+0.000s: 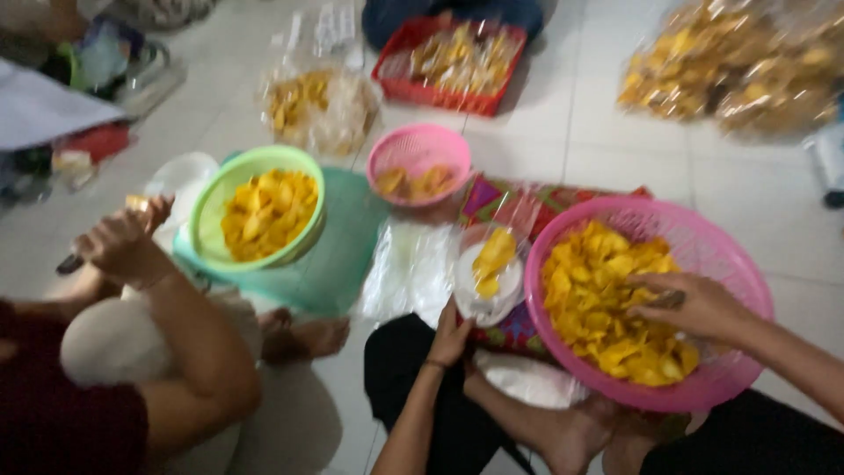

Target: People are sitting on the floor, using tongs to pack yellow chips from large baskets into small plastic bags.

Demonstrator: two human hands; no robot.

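Nearest, the right hand (694, 308) lies in a large pink basket (738, 255), its fingers (655, 283) curled on the yellow fruit pieces (607, 308) under them. Just beyond its fingers, the left hand (450, 339) grips the rim of a small clear bag (488, 281) holding a few pieces. Well beyond, a green basket (259, 211) sits before another person's hand (123, 242).

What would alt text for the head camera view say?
Seated on a tiled floor, a person's right hand reaches into a large pink basket of yellow fruit pieces while the left hand steadies a clear bag. Another person's hand works near a green basket.
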